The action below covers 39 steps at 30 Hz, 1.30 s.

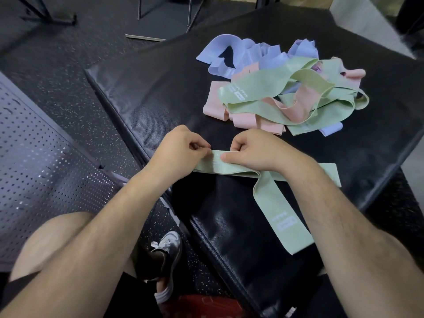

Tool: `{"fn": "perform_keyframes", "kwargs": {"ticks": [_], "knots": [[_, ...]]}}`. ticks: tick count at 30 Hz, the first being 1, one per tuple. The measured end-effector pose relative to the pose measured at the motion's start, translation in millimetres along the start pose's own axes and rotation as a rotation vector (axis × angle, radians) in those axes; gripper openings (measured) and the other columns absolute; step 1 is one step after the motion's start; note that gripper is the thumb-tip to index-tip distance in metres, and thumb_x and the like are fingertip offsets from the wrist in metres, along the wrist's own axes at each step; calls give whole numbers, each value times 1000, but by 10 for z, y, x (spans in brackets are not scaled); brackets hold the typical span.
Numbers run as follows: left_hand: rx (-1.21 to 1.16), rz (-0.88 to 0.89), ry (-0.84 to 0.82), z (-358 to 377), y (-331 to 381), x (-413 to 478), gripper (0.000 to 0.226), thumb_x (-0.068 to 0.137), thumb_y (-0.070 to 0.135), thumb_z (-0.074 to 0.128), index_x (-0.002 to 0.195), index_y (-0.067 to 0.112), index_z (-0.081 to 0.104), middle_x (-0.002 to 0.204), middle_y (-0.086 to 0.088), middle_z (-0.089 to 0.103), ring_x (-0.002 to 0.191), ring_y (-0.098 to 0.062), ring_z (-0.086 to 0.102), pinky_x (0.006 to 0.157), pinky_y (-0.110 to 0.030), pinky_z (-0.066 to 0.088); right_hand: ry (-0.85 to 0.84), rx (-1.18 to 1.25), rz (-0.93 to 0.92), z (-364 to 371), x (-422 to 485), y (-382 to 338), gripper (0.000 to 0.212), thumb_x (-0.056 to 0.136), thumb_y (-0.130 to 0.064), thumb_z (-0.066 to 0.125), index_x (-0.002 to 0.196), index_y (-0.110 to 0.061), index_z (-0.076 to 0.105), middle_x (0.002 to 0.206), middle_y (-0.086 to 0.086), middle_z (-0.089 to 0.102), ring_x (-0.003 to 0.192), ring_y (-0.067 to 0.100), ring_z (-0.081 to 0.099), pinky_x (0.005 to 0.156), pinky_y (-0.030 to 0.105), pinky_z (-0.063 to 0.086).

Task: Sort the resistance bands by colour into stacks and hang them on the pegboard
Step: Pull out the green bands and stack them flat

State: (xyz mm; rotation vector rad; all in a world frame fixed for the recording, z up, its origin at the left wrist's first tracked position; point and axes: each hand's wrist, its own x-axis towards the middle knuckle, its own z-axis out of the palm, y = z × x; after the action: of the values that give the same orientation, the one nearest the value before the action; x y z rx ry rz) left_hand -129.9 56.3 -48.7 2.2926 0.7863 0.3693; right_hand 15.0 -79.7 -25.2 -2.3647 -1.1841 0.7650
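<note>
Pinching green band (229,167) on black mat (160,92): left hand (181,152), right hand (254,152), both grips closed on it.

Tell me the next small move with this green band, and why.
Probably press the green band flat and square up its left end. The left hand and right hand both pinch that end on the black mat. A green length trails askew from it toward the near edge, so this stack looks unfinished. The mixed pile remains unsorted.
</note>
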Motion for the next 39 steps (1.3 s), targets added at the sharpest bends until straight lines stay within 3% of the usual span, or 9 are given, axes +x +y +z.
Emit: {"fn": "perform_keyframes", "kwargs": {"ticks": [3,7,8,11,14,20,30,39], "knots": [[48,49,23,57,-52,-16,6,88,21,73,90,24,77,91,5,48,74,-4,50,75,-11,40,23,-3,5,21,0,2,32,81,-49,75,77,-18,67,46,-16,49,51,5,45,53,24,34],[345,264,161,130,-42,-108,21,88,15,52,93,18,72,97,-1,53,94,-26,50,80,-38,44,21,-32,8,39,18,-14,34,80,-51,73,78,-17,67,58,-10,53,58,10,49,55,27,37],[427,327,178,158,-19,-136,28,85,16,47,100,18,70,103,-1,56,101,-29,52,82,-39,42,19,-50,3,39,28,-20,31,80,-48,72,78,-18,66,60,-9,55,60,12,50,56,28,38],[467,440,67,284,-28,-192,49,91,23,35,132,15,60,137,0,57,135,-24,47,109,-37,34,15,-115,-21,38,39,-41,21,83,-39,69,77,-19,65,65,-7,58,64,14,52,58,29,39],[452,381,-62,368,-106,-238,61,101,41,18,153,18,37,160,5,34,151,-13,22,124,-35,10,25,-117,-42,27,10,-40,26,86,-44,70,74,-23,61,63,-9,54,60,8,49,55,28,35],[424,331,-109,396,-136,-246,69,97,52,4,158,23,22,165,10,11,152,-4,2,122,-26,-7,-52,-44,-37,-95,-100,22,25,87,-47,72,87,-22,72,68,-12,60,67,5,56,62,24,41],[414,283,-116,394,-104,-249,53,107,42,18,158,26,18,165,13,7,152,-3,0,122,-28,-5,-42,-109,42,-289,-241,140,33,85,-53,71,72,-23,66,67,-11,57,67,10,54,61,27,39],[406,276,-91,413,-109,-231,63,99,47,13,158,25,20,165,13,10,151,-3,4,123,-28,-1,0,-229,93,-277,-236,210,39,85,-55,71,71,-19,62,74,-7,57,69,11,52,60,30,38]]}}
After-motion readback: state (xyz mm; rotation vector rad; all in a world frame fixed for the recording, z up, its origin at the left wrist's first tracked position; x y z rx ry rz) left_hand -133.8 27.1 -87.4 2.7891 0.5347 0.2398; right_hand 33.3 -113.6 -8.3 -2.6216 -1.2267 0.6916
